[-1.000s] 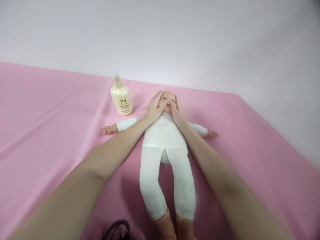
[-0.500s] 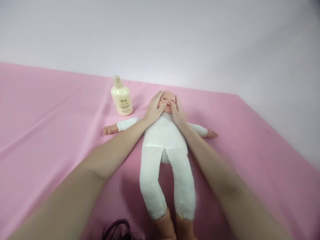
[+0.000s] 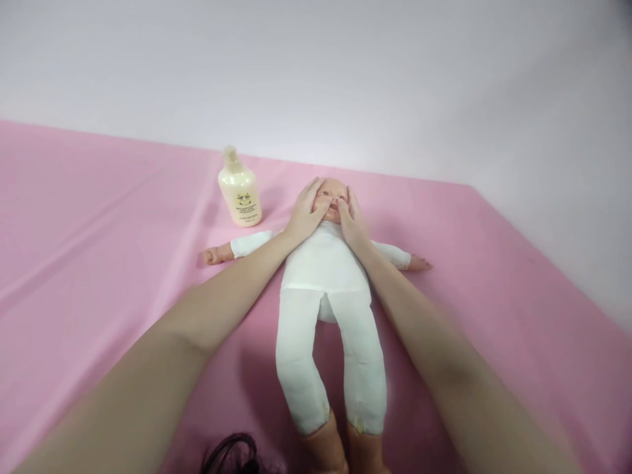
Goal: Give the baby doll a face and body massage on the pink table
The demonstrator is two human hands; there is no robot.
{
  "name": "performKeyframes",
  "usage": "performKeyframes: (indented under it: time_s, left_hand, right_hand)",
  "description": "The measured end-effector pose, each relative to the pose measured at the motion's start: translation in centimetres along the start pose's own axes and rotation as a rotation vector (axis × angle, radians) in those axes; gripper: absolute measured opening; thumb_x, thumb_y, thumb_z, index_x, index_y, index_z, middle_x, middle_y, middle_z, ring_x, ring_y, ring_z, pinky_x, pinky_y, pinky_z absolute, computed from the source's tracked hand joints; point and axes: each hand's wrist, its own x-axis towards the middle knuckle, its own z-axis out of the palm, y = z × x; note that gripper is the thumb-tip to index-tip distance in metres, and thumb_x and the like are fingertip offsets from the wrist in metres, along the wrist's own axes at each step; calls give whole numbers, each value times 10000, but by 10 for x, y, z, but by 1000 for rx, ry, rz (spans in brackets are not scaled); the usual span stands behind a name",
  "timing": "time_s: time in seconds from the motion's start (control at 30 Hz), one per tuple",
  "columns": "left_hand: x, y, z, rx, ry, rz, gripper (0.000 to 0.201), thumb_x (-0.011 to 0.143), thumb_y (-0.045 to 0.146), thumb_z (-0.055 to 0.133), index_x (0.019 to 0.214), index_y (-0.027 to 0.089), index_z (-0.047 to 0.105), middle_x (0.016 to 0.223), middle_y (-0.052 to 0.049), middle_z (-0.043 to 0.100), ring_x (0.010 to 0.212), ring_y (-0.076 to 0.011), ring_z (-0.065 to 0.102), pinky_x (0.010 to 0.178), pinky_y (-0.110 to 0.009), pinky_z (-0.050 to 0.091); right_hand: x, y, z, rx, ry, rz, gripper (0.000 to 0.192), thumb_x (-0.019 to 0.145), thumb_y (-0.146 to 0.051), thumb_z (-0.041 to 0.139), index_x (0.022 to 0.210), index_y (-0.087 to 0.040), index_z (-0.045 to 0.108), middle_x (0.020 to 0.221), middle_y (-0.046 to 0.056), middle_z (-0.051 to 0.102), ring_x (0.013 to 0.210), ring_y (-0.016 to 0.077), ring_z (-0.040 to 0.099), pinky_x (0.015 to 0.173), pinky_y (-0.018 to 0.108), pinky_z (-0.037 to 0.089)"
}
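A baby doll (image 3: 323, 260) with a white cloth body lies on its back, head away from me and arms spread to the sides. My left hand (image 3: 307, 212) rests along the left side of its head, fingers stretched out and thumb across the cheek by the nose. Mirroring it, my right hand (image 3: 353, 218) lies on the right side, its thumb beside the nose and its fingers extended. Both palms touch the doll near the jaw. Forehead, eyes and mouth show between the hands; the sides of the head are covered.
A cream-coloured pump bottle (image 3: 240, 192) stands upright left of the doll's head, just beyond its outstretched arm. Pink cloth (image 3: 99, 217) covers the surface, with a white wall (image 3: 316, 79) behind. Dark strands of hair (image 3: 232, 454) show at the bottom edge.
Both hands stay on the doll's face with hardly any movement. The view has shifted very slightly.
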Motion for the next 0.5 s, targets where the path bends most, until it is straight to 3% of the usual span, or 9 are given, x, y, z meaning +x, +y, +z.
performKeyframes:
  time_s: [0.3,0.5]
  left_hand:
    - [0,3,-1,6,6,8,707,989,696,463,1541,254,459,1642,-124,447,1554,-287,400,1326,-493,279]
    - [1,3,0,5,6,9,733,981,715,459,1538,239,464,1640,-137,449,1553,-290,403,1323,-493,286]
  right_hand:
    - [3,6,1,-30,10,-31,993,923,-864,377,1687,-246,230,1740,40,280,1625,263,249,1350,443,199]
    - [3,4,1,-8,6,-33,984,908,-870,391,1680,-280,236,1744,16,276,1629,253,239,1359,457,162]
